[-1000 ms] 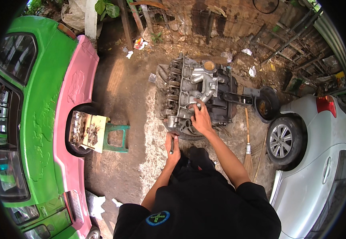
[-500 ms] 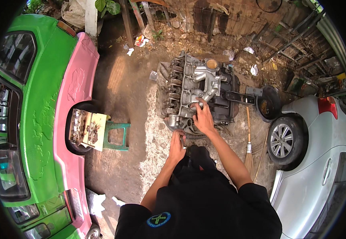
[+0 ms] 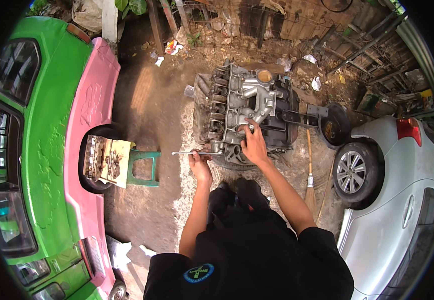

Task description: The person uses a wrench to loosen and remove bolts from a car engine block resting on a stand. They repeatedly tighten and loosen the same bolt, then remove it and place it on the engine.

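Observation:
An engine block (image 3: 286, 112) stands on the ground in front of me, with a silver intake manifold (image 3: 264, 104) on its top and a row of valve gear (image 3: 218, 107) along its left side. My left hand (image 3: 200, 167) is closed around a long, thin silver wrench (image 3: 183, 153), lying crosswise at the engine's near left corner. The wrench's right end meets the engine there; what it sits on is too small to make out. My right hand (image 3: 255, 145) rests on the near end of the manifold, fingers apart and fingertips touching the metal.
At left, a green and pink vehicle (image 3: 52, 125) stands beside a green stool (image 3: 144, 169) bearing greasy engine parts (image 3: 96, 159). To the right are a black basin (image 3: 334, 127), a broom (image 3: 310, 192) and a silver car (image 3: 397, 215). Litter and a wire fence lie beyond.
My left hand has moved left and up toward the engine's corner, and the wrench has swung out to point left. My right hand stays on the manifold.

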Motion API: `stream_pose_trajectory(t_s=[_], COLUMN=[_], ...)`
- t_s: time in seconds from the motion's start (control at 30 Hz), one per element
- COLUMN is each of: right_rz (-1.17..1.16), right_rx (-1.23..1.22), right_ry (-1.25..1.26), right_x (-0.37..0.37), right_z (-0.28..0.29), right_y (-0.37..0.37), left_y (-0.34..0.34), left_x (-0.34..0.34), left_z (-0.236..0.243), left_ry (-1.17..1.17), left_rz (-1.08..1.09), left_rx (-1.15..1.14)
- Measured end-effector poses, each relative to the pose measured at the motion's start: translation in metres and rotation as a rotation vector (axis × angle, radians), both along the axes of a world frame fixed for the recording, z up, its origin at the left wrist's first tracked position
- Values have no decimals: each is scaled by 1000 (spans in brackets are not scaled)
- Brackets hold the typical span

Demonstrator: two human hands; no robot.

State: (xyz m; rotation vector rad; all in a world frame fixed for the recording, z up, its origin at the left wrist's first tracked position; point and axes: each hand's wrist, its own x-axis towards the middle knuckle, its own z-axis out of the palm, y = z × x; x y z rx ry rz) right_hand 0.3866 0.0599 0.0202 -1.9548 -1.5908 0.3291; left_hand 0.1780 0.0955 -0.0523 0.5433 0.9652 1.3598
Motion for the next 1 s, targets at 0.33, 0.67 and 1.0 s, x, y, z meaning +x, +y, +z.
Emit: stream_pose_trajectory(t_s=[0.33,0.67,1.0], right_rz=[-11,-8,-10], right_rx=[-40,-9,-27], right_ry=[8,29,22], right_x=[-1,-2,-2], right_z=[4,2,5], right_y=[1,0,-1], left_y=[-6,-18,-20], left_x=[-15,4,26], left_z=[-44,5,49], left_ry=[-349,868,1094], left_rz=[2,-256,-311], left_rx=[-458,230,268])
